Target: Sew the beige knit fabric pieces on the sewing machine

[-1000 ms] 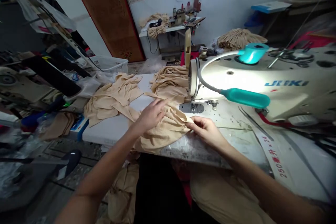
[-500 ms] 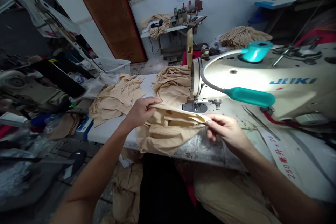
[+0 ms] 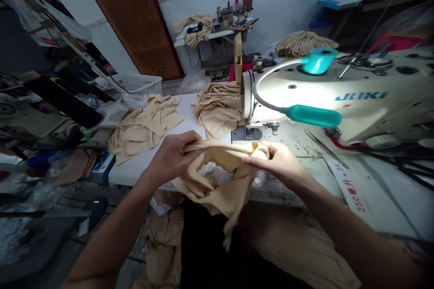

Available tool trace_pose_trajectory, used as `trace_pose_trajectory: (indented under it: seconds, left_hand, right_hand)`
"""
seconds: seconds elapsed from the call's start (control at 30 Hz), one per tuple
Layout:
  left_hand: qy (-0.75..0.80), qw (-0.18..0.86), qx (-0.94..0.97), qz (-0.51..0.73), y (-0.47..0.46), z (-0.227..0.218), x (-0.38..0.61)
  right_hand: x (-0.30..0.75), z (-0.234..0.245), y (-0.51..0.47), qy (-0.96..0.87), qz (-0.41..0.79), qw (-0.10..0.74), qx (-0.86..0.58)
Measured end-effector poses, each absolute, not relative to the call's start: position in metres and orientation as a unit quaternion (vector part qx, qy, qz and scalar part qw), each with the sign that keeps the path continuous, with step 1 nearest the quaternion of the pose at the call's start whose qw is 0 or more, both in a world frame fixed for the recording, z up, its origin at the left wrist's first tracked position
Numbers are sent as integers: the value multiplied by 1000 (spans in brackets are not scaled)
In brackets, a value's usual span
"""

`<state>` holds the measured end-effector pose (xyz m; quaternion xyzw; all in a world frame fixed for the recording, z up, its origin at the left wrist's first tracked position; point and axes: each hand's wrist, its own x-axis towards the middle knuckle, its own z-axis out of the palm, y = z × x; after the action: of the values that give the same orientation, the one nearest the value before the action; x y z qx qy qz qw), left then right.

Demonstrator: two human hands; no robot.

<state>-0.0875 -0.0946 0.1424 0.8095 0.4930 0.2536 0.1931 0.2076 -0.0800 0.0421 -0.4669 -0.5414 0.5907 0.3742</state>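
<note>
A beige knit fabric piece (image 3: 217, 194) hangs between my two hands over the front edge of the sewing table (image 3: 190, 110). My left hand (image 3: 178, 153) is closed on one end of its upper edge. At the other end, my right hand (image 3: 276, 162) pinches a folded, rolled part of the cloth between thumb and fingers. Through an opening in the piece, clear plastic on the table shows. Just behind the cloth are the needle and presser foot (image 3: 249, 133) of a white sewing machine (image 3: 305, 90).
Beige fabric piles lie at the left (image 3: 145, 126) and behind the needle (image 3: 217, 108). A teal lamp (image 3: 312, 116) curves before the machine. Tweezers (image 3: 325, 146) lie on the table at right. A white basket (image 3: 139, 83) stands beyond the table, and more cloth (image 3: 164, 244) hangs below.
The cloth has been turned and opened out, showing a hole through its middle. My left hand has rolled over its end, and my right hand now holds a folded part. The view has shifted slightly.
</note>
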Motion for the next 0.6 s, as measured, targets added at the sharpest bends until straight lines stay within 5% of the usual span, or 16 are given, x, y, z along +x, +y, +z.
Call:
trace_pose_trajectory:
  seconds: [0.3, 0.47, 0.6]
  left_hand:
    - [497, 221, 810, 219, -92, 138, -70]
    - [511, 199, 820, 164, -75, 131, -77]
    - [546, 189, 805, 137, -65, 111, -100]
  right_hand:
    - [222, 28, -87, -605, 464, 419, -493]
    - [229, 31, -97, -452, 643, 420, -454]
    - [258, 32, -99, -486, 636, 400, -447]
